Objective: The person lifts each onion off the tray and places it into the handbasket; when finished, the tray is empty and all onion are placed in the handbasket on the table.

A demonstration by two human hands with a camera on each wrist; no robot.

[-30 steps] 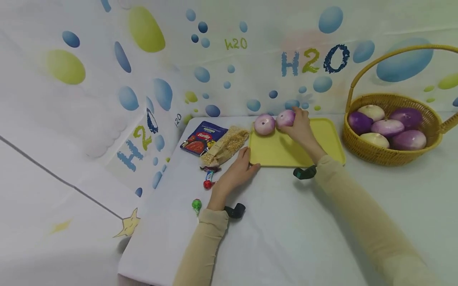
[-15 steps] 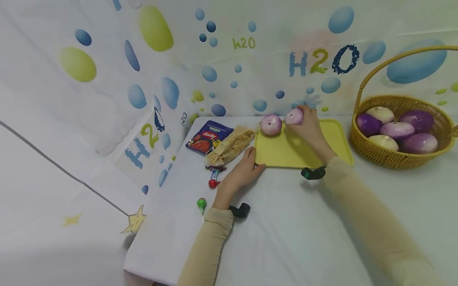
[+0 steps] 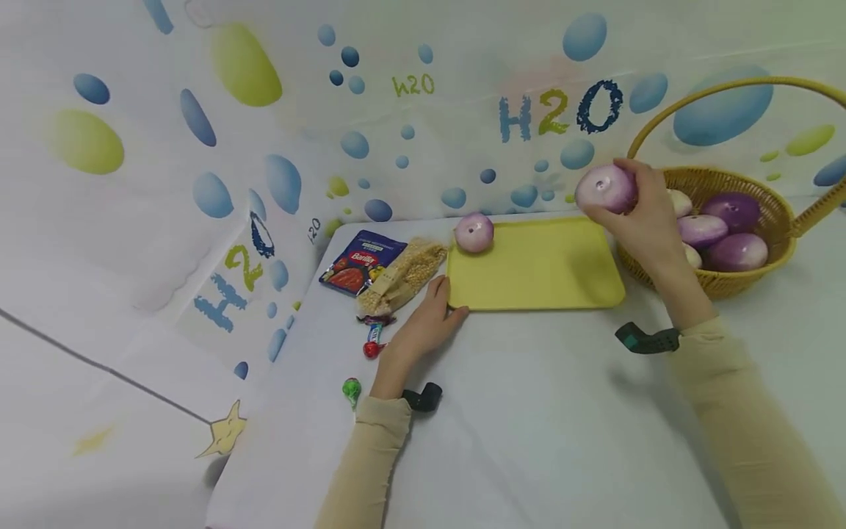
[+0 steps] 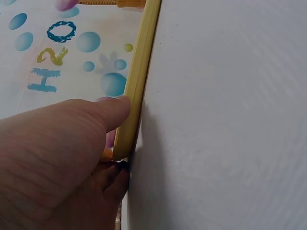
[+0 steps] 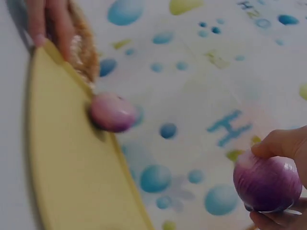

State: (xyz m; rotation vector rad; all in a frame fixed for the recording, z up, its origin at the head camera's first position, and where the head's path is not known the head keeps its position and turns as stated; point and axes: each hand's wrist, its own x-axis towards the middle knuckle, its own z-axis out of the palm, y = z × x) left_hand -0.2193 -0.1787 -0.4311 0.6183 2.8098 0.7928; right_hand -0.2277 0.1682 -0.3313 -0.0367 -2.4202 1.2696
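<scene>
My right hand (image 3: 644, 213) grips a purple onion (image 3: 604, 189) between thumb and fingers, raised above the tray's back right corner and beside the basket. The right wrist view shows the same onion (image 5: 266, 183) up close, its lower side darker purple. A second purple onion (image 3: 474, 233) sits at the back left corner of the yellow tray (image 3: 529, 275). My left hand (image 3: 423, 323) holds the tray's front left corner, fingers along the left side and thumb at the front edge. In the left wrist view the thumb (image 4: 115, 112) lies against the tray's rim (image 4: 139, 72).
A wicker basket (image 3: 717, 285) with a tall handle stands at the right, holding several purple and white onions. Left of the tray lie a blue Barilla pouch (image 3: 363, 261), a bag of yellowish beans (image 3: 403, 275), a red lollipop (image 3: 372, 348) and a green lollipop (image 3: 352, 389). A printed cloth wall stands behind.
My right hand has lifted one onion off the tray and carried it right and up, close to the basket. My left hand stays at the tray corner. The head view has shifted slightly.
</scene>
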